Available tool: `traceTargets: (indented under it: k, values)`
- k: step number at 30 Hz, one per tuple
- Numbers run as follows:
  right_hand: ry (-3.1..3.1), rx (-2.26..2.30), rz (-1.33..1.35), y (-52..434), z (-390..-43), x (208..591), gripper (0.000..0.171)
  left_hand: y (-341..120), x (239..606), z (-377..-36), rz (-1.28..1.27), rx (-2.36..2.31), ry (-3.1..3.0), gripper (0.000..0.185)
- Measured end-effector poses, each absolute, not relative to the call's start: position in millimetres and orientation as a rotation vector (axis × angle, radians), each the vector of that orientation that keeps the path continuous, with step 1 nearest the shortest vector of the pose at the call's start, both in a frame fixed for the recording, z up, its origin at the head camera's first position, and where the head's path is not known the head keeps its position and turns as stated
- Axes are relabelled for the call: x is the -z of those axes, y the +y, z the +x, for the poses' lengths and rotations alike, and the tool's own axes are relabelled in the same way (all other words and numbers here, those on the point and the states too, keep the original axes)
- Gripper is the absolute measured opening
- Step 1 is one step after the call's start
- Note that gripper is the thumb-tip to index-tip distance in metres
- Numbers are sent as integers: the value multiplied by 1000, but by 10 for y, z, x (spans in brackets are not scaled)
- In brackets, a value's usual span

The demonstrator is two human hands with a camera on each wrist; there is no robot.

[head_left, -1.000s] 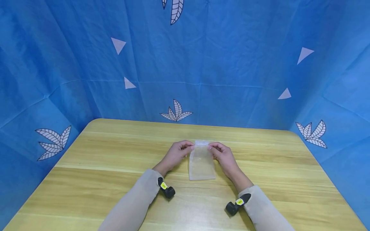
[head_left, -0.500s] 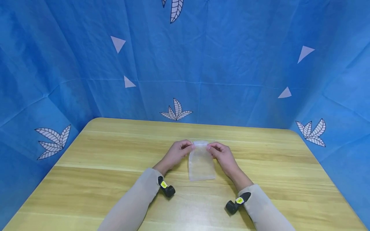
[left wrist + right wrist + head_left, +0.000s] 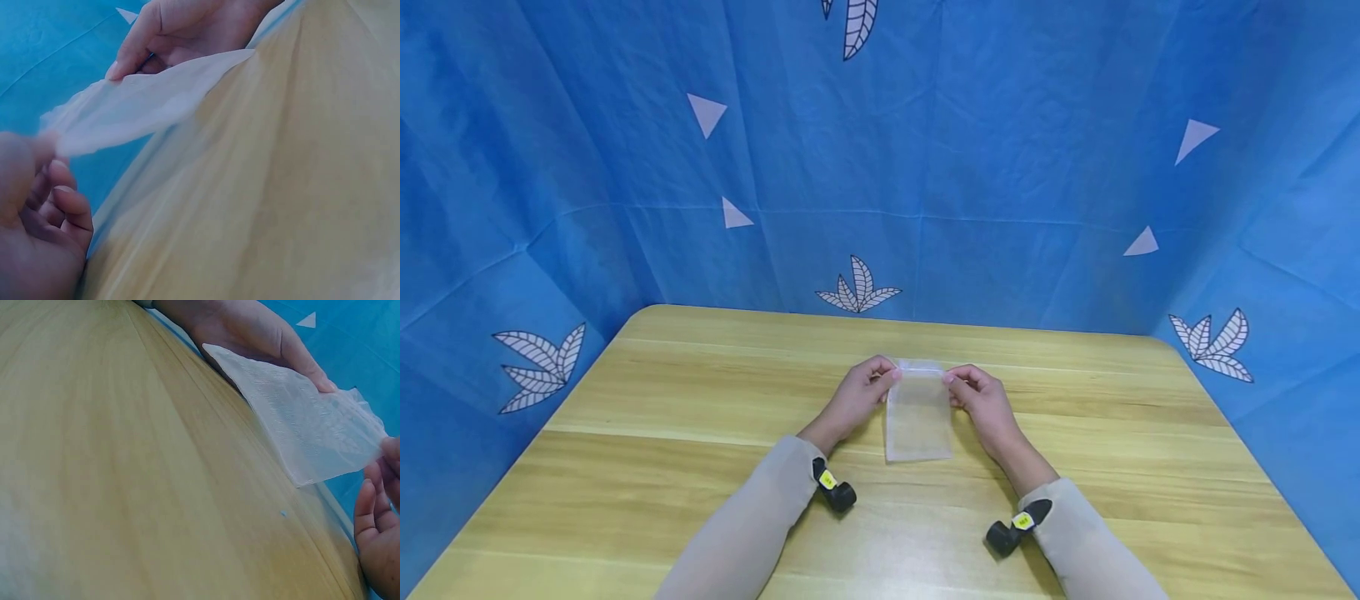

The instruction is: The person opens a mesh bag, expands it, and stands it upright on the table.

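Observation:
A small, sheer white mesh bag (image 3: 919, 421) hangs by its top end between both hands, over the middle of the table. My left hand (image 3: 856, 397) pinches the upper left corner between thumb and curled forefinger. At the opposite corner my right hand (image 3: 988, 407) pinches the edge in the same way. Seen from the left wrist, the bag (image 3: 144, 109) slants toward the camera with its bottom edge loose. The right wrist view shows its flat, see-through face (image 3: 300, 425), with a crinkled strip along the top. No contents are visible inside it.
A wood-grain table (image 3: 685, 475) lies under both forearms. Behind it and at its sides hangs a blue curtain (image 3: 1000, 150) with white leaf and triangle prints. Black wrist cameras sit on the left sleeve (image 3: 730, 525) and the right sleeve (image 3: 1090, 542).
The bag's top was bunched half a second ago and is now stretched straighter, as the hands have drawn slightly apart. The bag has risen a little in the head view.

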State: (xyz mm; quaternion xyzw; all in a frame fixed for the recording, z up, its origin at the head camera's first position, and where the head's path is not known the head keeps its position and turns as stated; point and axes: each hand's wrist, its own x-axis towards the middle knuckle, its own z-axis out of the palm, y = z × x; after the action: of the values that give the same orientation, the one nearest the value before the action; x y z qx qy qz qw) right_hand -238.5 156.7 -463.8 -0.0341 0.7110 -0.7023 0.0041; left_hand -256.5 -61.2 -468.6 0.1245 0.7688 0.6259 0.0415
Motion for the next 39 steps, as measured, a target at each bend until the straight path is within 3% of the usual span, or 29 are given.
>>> traceTargets:
  k: [15,39]
  values:
    - [2300,2102,-140,1572,-2395,4653,24,-628,4661,-2556,391,-1925,2306,25]
    - [2217,2256,-127,1552,-2386,4639,20,-626,4683,-2565,381,-1980,2370,16]
